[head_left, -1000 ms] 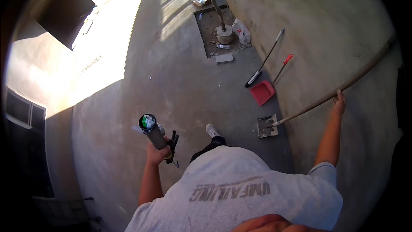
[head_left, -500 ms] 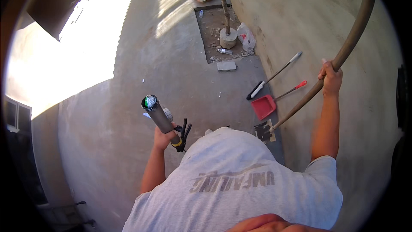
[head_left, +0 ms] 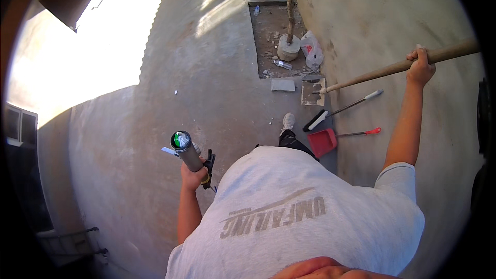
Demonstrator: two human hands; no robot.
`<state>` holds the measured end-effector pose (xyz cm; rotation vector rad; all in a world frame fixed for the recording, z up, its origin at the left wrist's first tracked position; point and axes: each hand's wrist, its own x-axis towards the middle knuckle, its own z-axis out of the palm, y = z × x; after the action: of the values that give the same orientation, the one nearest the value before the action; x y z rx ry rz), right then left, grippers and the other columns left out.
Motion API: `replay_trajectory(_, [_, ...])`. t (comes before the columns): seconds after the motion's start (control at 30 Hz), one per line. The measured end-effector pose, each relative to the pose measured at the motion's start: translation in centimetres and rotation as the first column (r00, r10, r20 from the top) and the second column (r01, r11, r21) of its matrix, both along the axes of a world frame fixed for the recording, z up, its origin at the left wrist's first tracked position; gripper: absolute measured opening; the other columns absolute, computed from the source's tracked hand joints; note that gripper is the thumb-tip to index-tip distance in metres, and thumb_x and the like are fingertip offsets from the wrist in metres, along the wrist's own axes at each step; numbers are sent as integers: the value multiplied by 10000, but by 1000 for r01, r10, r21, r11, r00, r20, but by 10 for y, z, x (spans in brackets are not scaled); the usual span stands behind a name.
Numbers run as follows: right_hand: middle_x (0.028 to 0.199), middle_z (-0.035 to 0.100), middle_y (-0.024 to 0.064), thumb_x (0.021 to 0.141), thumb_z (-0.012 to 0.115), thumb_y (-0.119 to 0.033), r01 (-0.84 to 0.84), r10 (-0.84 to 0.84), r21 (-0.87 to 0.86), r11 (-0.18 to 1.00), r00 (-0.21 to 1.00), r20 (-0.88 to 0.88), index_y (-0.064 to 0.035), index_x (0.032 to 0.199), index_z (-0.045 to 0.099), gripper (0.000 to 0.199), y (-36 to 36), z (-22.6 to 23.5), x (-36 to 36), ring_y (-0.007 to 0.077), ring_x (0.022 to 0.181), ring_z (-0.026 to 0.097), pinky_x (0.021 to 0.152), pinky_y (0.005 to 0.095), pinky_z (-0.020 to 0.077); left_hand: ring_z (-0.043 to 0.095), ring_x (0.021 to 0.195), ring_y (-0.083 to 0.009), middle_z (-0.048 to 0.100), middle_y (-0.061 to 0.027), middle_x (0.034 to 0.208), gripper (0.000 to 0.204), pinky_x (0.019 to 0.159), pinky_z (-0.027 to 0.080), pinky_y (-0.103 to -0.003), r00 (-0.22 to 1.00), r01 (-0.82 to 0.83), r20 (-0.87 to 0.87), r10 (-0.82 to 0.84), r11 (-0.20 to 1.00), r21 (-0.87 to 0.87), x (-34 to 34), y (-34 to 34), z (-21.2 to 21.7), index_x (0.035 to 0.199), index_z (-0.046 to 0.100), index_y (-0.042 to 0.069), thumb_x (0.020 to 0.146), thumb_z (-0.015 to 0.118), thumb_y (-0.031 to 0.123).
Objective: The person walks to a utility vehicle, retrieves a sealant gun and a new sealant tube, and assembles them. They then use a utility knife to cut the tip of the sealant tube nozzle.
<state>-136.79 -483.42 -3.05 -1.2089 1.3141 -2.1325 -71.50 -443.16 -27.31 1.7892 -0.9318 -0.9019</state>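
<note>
My left hand (head_left: 192,177) is wrapped round a caulking gun (head_left: 191,159) with a grey barrel and black trigger. The barrel's open end tilts up and shows silvery and green packing inside. Out to the right, my right hand (head_left: 421,70) grips the thick upper part of a long wooden-handled tool (head_left: 372,74). That handle slants down leftward to a flat, square, stained head (head_left: 313,96), close to the foot of the wall and beside a grey brick (head_left: 283,85).
A broom (head_left: 356,102) and a red dustpan (head_left: 323,142) lie along the right wall's base. Further off, a dirt pit (head_left: 266,31) holds a tree trunk in a concrete collar, a plastic bottle (head_left: 282,64) and a plastic bag (head_left: 312,50). My shoe (head_left: 289,121) is ahead.
The tool's square head has moved forward from beside my body to near the brick, and its handle lies flatter. My right hand has risen slightly. My shoe and leg now show ahead.
</note>
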Motion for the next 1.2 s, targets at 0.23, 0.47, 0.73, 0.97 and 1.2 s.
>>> replay_trajectory(0.23, [733, 622, 54, 875, 729, -130, -115, 126, 146, 983, 990, -66, -43, 757, 610, 189, -233, -99, -16, 186, 716, 615, 774, 374, 517, 717, 980, -219, 734, -73, 1051, 394, 910, 568, -399, 979, -203, 11, 203, 972, 121, -42, -52, -11, 1075, 690, 29, 690, 775, 12])
replay_trajectory(0.47, [863, 661, 31, 843, 735, -123, -304, 320, 440, 845, 947, 39, -57, 788, 641, 128, -471, -251, -46, 161, 882, 616, 869, 338, 462, 709, 1043, -241, 738, -119, 1100, 390, 973, 554, -427, 937, -349, 37, 347, 936, 50, -108, -123, -10, 1118, 701, -2, 728, 726, -5])
replay_trajectory(0.73, [1606, 486, 170, 953, 733, -478, -110, 63, 788, 605, 994, 90, -9, 1549, 512, 790, -582, -284, -106, 313, 1475, 470, 1175, 391, 407, 651, 1199, -325, 697, -145, 1151, 698, 1094, 501, -546, 951, -308, -32, 307, 950, -48, -152, -168, -10, 1409, 490, 12, 758, 743, 34])
replay_trajectory(0.97, [944, 678, -7, 1009, 707, -278, -248, 156, 545, 801, 965, 211, -47, 1133, 700, 263, -336, -391, -80, 97, 792, 599, 699, 276, 480, 612, 1266, -345, 685, -132, 1175, 667, 1143, 448, -562, 1000, -7, 22, 10, 990, -138, -121, -213, -21, 1381, 498, -21, 806, 792, 144])
replay_trajectory(1.2, [787, 671, 12, 972, 710, -193, -393, -328, 884, 251, 825, 460, -104, 929, 667, 107, 138, -606, -7, 118, 606, 616, 519, 317, 480, 613, 1297, -367, 692, -118, 1198, 790, 1141, 454, -573, 944, 321, -29, -329, 935, -148, -76, -201, -39, 1446, 435, -4, 827, 854, 252])
